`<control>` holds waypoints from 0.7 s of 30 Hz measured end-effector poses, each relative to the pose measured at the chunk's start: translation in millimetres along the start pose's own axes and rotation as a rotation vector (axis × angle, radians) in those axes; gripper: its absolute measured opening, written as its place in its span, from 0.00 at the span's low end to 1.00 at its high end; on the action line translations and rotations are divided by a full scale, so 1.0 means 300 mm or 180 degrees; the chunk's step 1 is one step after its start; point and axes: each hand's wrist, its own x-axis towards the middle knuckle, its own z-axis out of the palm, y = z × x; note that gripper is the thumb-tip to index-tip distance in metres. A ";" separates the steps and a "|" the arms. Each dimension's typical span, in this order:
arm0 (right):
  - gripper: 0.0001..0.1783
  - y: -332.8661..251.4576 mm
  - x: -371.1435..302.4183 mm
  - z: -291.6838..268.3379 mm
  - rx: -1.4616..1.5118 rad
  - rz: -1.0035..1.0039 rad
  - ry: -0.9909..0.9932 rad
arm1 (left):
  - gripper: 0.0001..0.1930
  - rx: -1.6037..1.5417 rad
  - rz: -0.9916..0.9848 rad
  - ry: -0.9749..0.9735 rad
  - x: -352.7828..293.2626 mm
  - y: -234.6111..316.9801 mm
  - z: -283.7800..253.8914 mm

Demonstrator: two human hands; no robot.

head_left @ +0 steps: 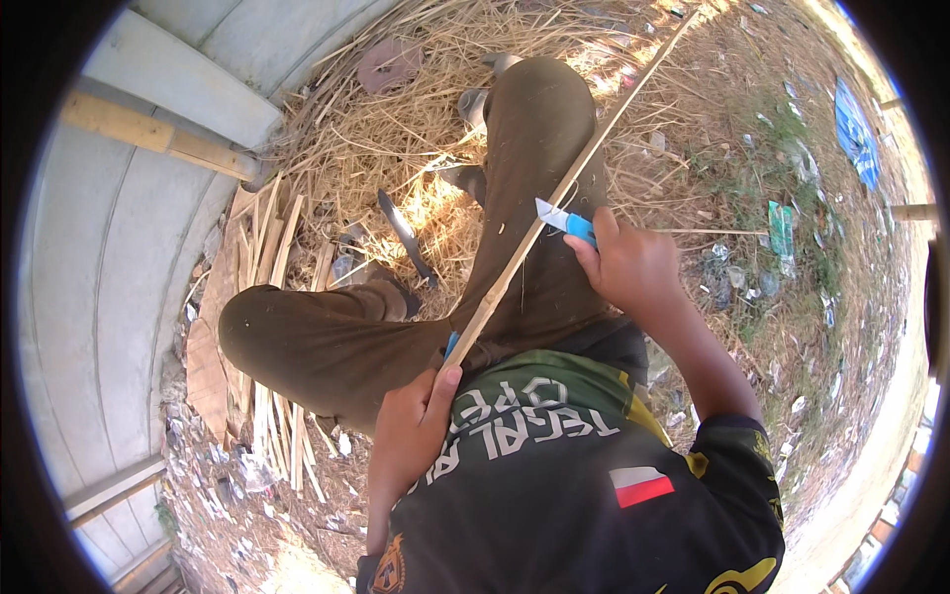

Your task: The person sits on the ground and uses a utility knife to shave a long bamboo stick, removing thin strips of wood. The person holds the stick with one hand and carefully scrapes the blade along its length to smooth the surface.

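Note:
A long thin bamboo strip (505, 280) runs slantwise across my lap, from near my waist to the far upper right. My left hand (418, 421) is closed around its near end, thumb along the top. In my right hand (633, 262) is a utility knife (567, 222) with a blue handle, gripped in closed fingers. Its blade lies against the strip above my right thigh, and a fine curl of shaving shows beside it. A small blue piece (451, 344) shows next to the strip near my left hand; I cannot make out what it is.
Straw-like shavings (396, 129) cover the ground ahead of my legs. A large dark-bladed knife (404, 236) lies among them. Split bamboo strips (282, 436) are piled at my left, beside a pale panelled wall (109, 247). Litter and a blue plastic sheet (856, 134) lie to the right.

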 end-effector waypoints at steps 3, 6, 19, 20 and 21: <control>0.26 0.089 0.063 -0.002 -0.0005 0.0355 -0.0058 | 0.32 0.0066 -0.0022 -0.0005 -0.013 -0.003 -0.004; 0.26 0.137 0.104 -0.001 -0.0054 0.0351 -0.0071 | 0.33 0.0091 -0.0023 0.0006 -0.015 0.005 -0.010; 0.28 0.314 0.188 0.051 -0.0386 0.1116 -0.0038 | 0.31 0.0288 -0.0261 -0.0052 -0.068 0.022 -0.060; 0.28 0.374 0.205 0.074 -0.0376 0.1137 -0.0031 | 0.31 0.0320 -0.0300 -0.0096 -0.087 0.005 -0.073; 0.29 0.438 0.218 0.106 -0.0366 0.1156 -0.0021 | 0.30 0.0352 -0.0336 -0.0138 -0.107 -0.020 -0.088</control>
